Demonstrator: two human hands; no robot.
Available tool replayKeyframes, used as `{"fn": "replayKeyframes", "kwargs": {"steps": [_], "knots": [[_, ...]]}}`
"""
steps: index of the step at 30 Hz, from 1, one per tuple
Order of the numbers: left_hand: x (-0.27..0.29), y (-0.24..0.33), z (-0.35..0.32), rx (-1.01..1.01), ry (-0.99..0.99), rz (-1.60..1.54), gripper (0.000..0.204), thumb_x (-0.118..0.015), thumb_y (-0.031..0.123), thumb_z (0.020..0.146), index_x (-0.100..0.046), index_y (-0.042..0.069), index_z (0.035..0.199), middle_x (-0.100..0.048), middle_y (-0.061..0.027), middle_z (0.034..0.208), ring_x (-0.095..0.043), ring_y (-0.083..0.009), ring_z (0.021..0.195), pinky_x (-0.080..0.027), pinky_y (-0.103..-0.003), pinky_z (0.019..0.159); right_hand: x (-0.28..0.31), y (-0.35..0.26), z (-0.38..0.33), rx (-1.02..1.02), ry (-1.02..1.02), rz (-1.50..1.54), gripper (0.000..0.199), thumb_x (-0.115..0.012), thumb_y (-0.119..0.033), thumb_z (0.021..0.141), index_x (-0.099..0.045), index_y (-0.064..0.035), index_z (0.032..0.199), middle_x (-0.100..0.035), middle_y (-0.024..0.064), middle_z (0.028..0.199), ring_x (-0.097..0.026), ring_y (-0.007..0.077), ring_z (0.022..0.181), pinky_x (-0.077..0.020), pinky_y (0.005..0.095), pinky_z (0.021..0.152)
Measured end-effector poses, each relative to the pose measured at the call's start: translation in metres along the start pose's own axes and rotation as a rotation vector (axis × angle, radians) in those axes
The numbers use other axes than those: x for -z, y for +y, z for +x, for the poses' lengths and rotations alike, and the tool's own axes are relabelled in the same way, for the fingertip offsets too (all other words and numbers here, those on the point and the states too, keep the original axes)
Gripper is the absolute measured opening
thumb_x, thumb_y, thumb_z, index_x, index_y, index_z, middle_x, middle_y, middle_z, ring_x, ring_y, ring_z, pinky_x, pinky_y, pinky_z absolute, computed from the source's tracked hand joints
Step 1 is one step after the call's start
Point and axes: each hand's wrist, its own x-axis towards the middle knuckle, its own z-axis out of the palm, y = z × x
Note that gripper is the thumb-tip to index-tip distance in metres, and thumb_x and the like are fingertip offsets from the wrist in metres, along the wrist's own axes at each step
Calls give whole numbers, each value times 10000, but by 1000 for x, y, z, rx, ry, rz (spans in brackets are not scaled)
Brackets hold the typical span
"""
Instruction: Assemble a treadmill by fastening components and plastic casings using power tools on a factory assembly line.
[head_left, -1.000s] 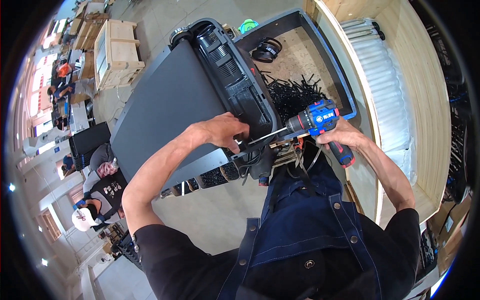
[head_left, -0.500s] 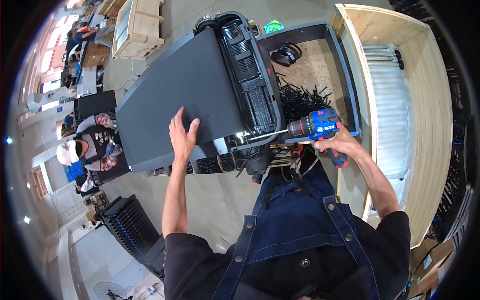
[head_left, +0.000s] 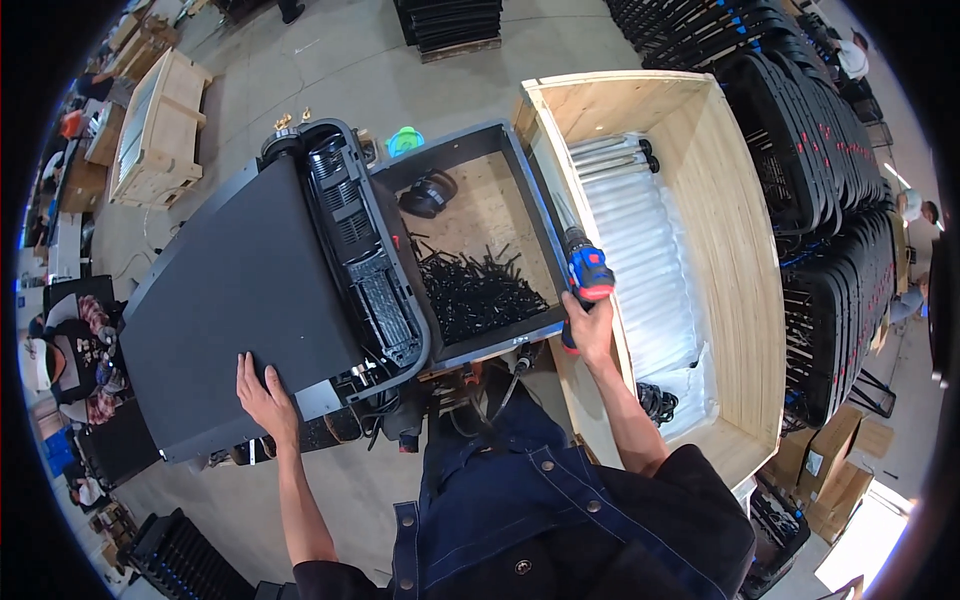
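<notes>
Our right hand [head_left: 592, 326] is clamped on the drill [head_left: 590, 272], its bit [head_left: 566, 214] pointing away from us; our spread left hand [head_left: 268, 404] lies on the belt [head_left: 235, 300].

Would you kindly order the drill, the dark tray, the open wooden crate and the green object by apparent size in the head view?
1. Open wooden crate
2. Dark tray
3. Drill
4. Green object
</notes>
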Motion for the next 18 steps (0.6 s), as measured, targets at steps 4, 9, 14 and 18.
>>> {"fn": "replayKeyframes", "kwargs": {"steps": [4,9,14,18], "knots": [[-1,-7,-1,-9,11,3,472,-511,269,1041,-504,17,1441,-491,-183,1498,-425,-362,1393,-297,-470,1162,-27,11,5,135,117,-217,464,-730,-105,867,-549,37,1271,-649,222,1166,-621,325,1099,-439,397,1022],[3,-18,-11,28,-7,-33,485,-574,242,1000,-511,27,1430,-468,-184,1509,-406,-376,1401,-277,-492,1171,-21,17,-13,99,29,-217,460,-727,-141,895,-563,12,1298,-668,164,1161,-626,256,1077,-460,368,990],[18,-37,-21,-41,-19,-145,493,-662,235,935,-559,55,1382,-470,-199,1491,-416,-385,1387,-288,-520,1159,-26,38,-51,33,37,-331,671,-763,-197,865,-466,70,1404,-594,273,1320,-584,380,1244,-434,406,1066],[38,-77,-20,-316,-142,-303,536,-717,307,893,-583,108,1372,-481,-164,1492,-425,-353,1396,-320,-531,1151,-7,66,-78,115,113,-716,837,-789,-213,836,-358,93,1485,-480,322,1448,-479,415,1366,-352,417,1166]]}}
